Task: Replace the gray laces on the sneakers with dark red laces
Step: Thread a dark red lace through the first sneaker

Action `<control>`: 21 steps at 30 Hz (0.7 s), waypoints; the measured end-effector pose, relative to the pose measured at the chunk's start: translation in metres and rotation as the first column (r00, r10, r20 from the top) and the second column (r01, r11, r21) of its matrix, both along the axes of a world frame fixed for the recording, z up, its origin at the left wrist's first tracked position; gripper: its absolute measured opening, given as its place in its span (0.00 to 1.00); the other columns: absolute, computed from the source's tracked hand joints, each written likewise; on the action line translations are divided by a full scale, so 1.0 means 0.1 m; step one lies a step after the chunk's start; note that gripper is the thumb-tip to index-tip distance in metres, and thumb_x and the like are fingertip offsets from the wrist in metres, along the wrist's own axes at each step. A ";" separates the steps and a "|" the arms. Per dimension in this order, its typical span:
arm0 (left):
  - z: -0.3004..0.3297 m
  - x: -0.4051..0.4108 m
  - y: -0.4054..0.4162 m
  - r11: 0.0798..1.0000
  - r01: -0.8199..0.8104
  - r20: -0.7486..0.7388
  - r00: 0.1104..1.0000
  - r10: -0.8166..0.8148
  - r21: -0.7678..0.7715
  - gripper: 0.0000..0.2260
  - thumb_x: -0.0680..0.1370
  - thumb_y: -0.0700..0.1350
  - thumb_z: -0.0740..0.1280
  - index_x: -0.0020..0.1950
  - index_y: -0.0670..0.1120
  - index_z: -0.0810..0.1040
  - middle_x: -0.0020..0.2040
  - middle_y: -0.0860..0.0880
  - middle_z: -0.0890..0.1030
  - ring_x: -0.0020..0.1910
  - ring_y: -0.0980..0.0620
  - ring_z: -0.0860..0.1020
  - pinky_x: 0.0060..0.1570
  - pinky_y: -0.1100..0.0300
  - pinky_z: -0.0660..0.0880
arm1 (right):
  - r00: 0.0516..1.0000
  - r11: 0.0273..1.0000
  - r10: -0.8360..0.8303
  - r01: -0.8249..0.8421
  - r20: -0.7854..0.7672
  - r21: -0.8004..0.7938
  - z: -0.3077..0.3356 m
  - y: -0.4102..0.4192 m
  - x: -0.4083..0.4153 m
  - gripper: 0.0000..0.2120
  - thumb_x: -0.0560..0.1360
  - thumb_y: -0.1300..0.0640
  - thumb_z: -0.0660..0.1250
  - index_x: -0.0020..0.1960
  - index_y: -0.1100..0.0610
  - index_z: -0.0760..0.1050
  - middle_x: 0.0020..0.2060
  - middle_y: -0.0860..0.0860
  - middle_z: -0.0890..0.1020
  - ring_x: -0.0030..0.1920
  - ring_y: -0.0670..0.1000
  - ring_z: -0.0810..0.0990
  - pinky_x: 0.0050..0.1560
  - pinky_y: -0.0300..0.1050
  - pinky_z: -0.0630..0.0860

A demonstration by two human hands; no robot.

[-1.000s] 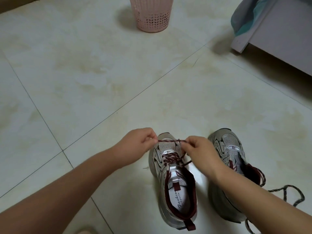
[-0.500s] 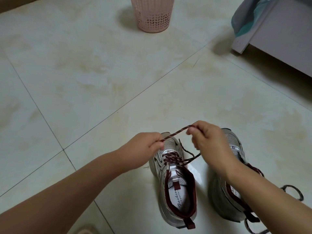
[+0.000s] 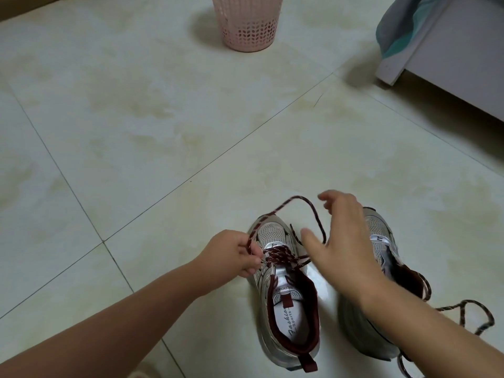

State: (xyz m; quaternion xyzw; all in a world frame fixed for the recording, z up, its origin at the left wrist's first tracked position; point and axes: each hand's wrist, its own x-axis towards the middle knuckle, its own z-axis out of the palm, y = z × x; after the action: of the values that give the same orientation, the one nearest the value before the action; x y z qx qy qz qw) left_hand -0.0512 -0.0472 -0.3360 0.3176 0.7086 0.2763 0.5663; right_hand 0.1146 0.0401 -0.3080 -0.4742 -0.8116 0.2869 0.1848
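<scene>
The landmark here is the left sneaker (image 3: 283,290), which stands on the pale tiled floor (image 3: 136,132) with its toe pointing away from the person. Just to the left of its toe box, the left hand (image 3: 231,255) has its fingers curled around the dark red lace (image 3: 283,207), pinching the strand close beside the sneaker's upper eyelets. From that pinch the lace rises over the toe of the sneaker, arcs in a loose loop beyond it, and drops on the far right side of the toe. More of the dark red lace is already crossed through the eyelets of the sneaker, bunched above the tongue.

To the right of the sneaker's lacing, the right hand (image 3: 341,241) hovers with fingers spread and relaxed, gripping nothing; the thumb reaches toward the crossed lacing, and the falling part of the loop passes between thumb and fingers, though whether it touches the palm I cannot tell. Behind that hand and just right of the left sneaker stands the right sneaker (image 3: 381,241), partly hidden by the wrist. A loose speckled lace (image 3: 469,312) trails on the floor to its right.

Far beyond the left sneaker's toe stands a pink basket (image 3: 246,25). Well off to the upper right is a gray piece of furniture (image 3: 450,58) with cloth (image 3: 392,28) hanging beside it.
</scene>
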 end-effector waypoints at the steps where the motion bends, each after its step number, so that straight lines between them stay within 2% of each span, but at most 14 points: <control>1: -0.03 0.02 -0.02 0.997 -0.073 0.037 0.997 0.073 -0.011 0.09 0.73 0.31 0.67 0.36 0.44 0.76 0.28 0.50 0.78 0.28 0.57 0.77 0.36 0.64 0.78 | 0.997 0.990 0.029 -0.038 0.065 0.134 -0.03 -0.08 0.02 0.15 0.69 0.51 0.61 0.54 0.54 0.68 0.46 0.49 0.71 0.49 0.50 0.69 0.52 0.44 0.63; 2: -0.06 0.03 -0.03 0.992 -0.123 0.054 0.991 0.124 -0.020 0.09 0.72 0.31 0.67 0.36 0.43 0.76 0.27 0.50 0.78 0.28 0.55 0.77 0.36 0.63 0.78 | 0.990 0.975 0.073 -0.097 0.121 0.202 -0.09 -0.18 0.04 0.13 0.68 0.50 0.60 0.50 0.54 0.70 0.44 0.50 0.72 0.47 0.52 0.69 0.50 0.47 0.63; 3: -0.09 0.05 -0.05 0.988 -0.152 0.058 0.986 0.154 -0.028 0.09 0.72 0.31 0.68 0.36 0.43 0.75 0.27 0.49 0.78 0.28 0.55 0.77 0.36 0.63 0.78 | 0.976 0.971 0.113 -0.148 0.187 0.186 -0.11 -0.28 0.04 0.11 0.68 0.48 0.59 0.44 0.53 0.72 0.40 0.50 0.72 0.44 0.53 0.71 0.46 0.48 0.65; 6: -0.15 0.12 -0.09 0.984 -0.170 0.051 0.984 0.172 -0.049 0.09 0.71 0.31 0.68 0.36 0.43 0.75 0.30 0.47 0.77 0.27 0.58 0.77 0.31 0.68 0.76 | 0.921 0.984 0.157 -0.177 0.356 0.022 -0.25 -0.47 0.01 0.16 0.66 0.38 0.57 0.30 0.48 0.74 0.32 0.45 0.66 0.37 0.52 0.74 0.37 0.44 0.66; 7: -0.16 0.14 -0.10 0.985 -0.167 0.042 0.985 0.169 -0.047 0.09 0.71 0.31 0.68 0.36 0.44 0.75 0.30 0.47 0.77 0.26 0.59 0.76 0.30 0.69 0.75 | 0.904 0.987 0.154 -0.154 0.398 -0.032 -0.28 -0.51 -0.01 0.18 0.66 0.36 0.57 0.30 0.47 0.76 0.34 0.44 0.64 0.39 0.52 0.74 0.38 0.44 0.65; 9: -0.18 0.16 -0.11 0.988 -0.150 0.006 0.989 0.150 -0.026 0.10 0.71 0.31 0.68 0.34 0.45 0.76 0.29 0.48 0.77 0.24 0.61 0.74 0.30 0.69 0.74 | 0.873 0.979 0.192 -0.138 0.449 -0.151 -0.33 -0.54 -0.08 0.20 0.69 0.33 0.57 0.41 0.46 0.80 0.39 0.45 0.64 0.50 0.52 0.70 0.46 0.45 0.65; 11: -0.21 0.17 -0.11 0.991 -0.135 -0.056 0.989 0.135 0.002 0.11 0.70 0.33 0.69 0.33 0.47 0.76 0.28 0.50 0.77 0.24 0.61 0.74 0.32 0.67 0.73 | 0.882 0.953 0.212 -0.092 0.420 -0.288 -0.35 -0.52 -0.09 0.18 0.71 0.35 0.60 0.49 0.46 0.79 0.44 0.46 0.64 0.56 0.50 0.64 0.56 0.44 0.65; 13: -0.24 0.18 -0.11 0.991 -0.129 -0.116 0.985 0.130 0.022 0.11 0.70 0.35 0.70 0.32 0.49 0.77 0.28 0.51 0.76 0.27 0.58 0.73 0.36 0.63 0.73 | 0.917 0.909 0.196 -0.037 0.346 -0.415 -0.38 -0.47 -0.10 0.10 0.72 0.43 0.64 0.47 0.47 0.79 0.45 0.46 0.66 0.56 0.49 0.63 0.59 0.43 0.65; 15: -0.26 0.19 -0.12 0.993 -0.116 -0.136 0.984 0.119 0.030 0.11 0.70 0.36 0.70 0.32 0.50 0.77 0.28 0.51 0.75 0.29 0.55 0.73 0.39 0.60 0.72 | 0.954 0.850 0.166 -0.009 0.252 -0.527 -0.41 -0.45 -0.11 0.04 0.69 0.50 0.66 0.38 0.47 0.79 0.42 0.47 0.68 0.52 0.50 0.66 0.55 0.44 0.68; 17: -0.27 0.20 -0.12 0.995 -0.090 -0.161 0.982 0.094 0.036 0.11 0.71 0.37 0.70 0.32 0.51 0.76 0.29 0.52 0.74 0.29 0.56 0.72 0.38 0.61 0.71 | 0.980 0.826 0.108 0.006 0.167 -0.564 -0.48 -0.43 -0.09 0.04 0.62 0.49 0.65 0.29 0.47 0.76 0.35 0.48 0.70 0.44 0.51 0.68 0.48 0.44 0.70; 18: -0.27 0.20 -0.12 0.997 -0.072 -0.177 0.981 0.078 0.039 0.11 0.71 0.37 0.70 0.32 0.51 0.76 0.28 0.52 0.74 0.29 0.56 0.71 0.38 0.62 0.71 | 0.985 0.824 0.093 0.006 0.147 -0.566 -0.50 -0.42 -0.09 0.05 0.60 0.49 0.64 0.30 0.48 0.77 0.32 0.48 0.71 0.42 0.50 0.69 0.45 0.45 0.70; 21: -0.27 0.21 -0.12 0.998 -0.005 -0.246 0.969 0.021 0.064 0.12 0.70 0.39 0.70 0.30 0.52 0.75 0.28 0.53 0.74 0.28 0.60 0.70 0.36 0.66 0.68 | 0.986 0.816 0.114 -0.024 0.120 -0.577 -0.52 -0.41 -0.06 0.03 0.65 0.55 0.69 0.37 0.53 0.81 0.29 0.46 0.72 0.39 0.49 0.72 0.44 0.44 0.71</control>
State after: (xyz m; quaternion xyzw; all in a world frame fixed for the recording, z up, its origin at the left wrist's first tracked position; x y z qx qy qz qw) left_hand -0.0301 -0.0589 -0.3630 0.3624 0.7666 0.2606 0.4617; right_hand 0.1082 -0.0010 -0.3599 -0.4980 -0.7158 0.4880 -0.0384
